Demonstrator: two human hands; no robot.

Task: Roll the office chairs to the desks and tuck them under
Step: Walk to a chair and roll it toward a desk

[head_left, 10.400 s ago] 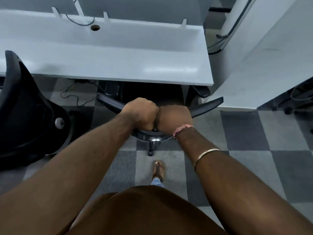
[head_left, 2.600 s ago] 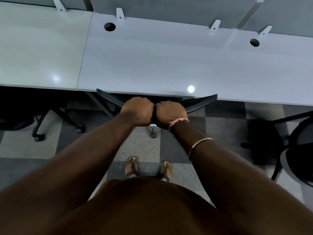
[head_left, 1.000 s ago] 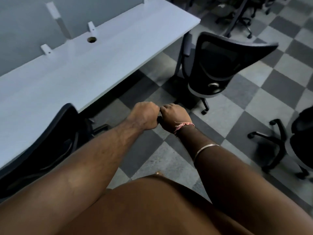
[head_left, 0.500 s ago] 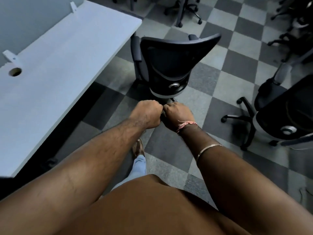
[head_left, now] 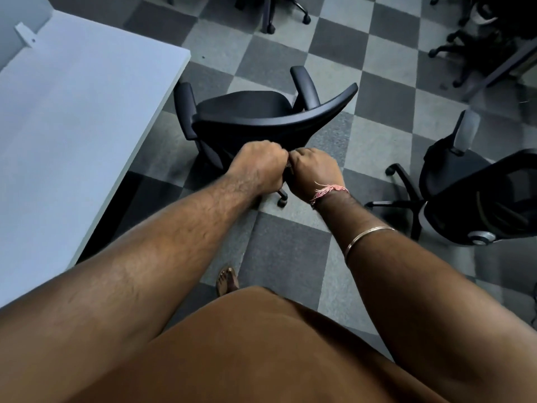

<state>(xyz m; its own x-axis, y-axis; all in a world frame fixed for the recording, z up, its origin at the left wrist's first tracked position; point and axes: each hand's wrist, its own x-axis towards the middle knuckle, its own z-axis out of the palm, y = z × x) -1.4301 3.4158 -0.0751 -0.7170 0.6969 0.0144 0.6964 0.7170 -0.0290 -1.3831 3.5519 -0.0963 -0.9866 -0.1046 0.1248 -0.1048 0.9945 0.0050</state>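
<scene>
A black office chair (head_left: 261,120) stands on the checkered floor just past the corner of the white desk (head_left: 72,126), its backrest turned toward me and its left armrest close to the desk's end. My left hand (head_left: 258,165) and my right hand (head_left: 315,173) are closed fists pressed together, held in front of the backrest and short of its top rim. Neither fist visibly grips the chair. A thread band and a metal bangle sit on my right wrist.
A second black chair (head_left: 479,199) stands to the right with its wheeled base toward me. More chair bases (head_left: 270,13) and chairs (head_left: 476,39) fill the far floor. My sandalled foot (head_left: 228,280) is on the carpet tiles beside the desk's long edge.
The view has moved closer to the chair by the desk's end. It now lies right behind my fists, seen more from above. My hands stay clenched together.
</scene>
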